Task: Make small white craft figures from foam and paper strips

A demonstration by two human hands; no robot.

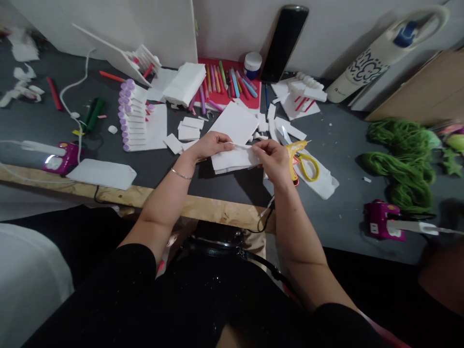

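White and thin, one strip (242, 145) is pinched by left hand (221, 146) and right hand (270, 155); two boxy magenta adapters (379, 223) sit well apart.

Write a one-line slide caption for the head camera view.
Both hands, left and right, pinch a thin white strip above folded white sheets, beside yellow-handled scissors.

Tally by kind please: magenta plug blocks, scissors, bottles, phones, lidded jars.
Magenta plug blocks: 2
Yellow-handled scissors: 1
White bottle: 1
Black phone: 1
White-lidded jar: 1
Total: 6
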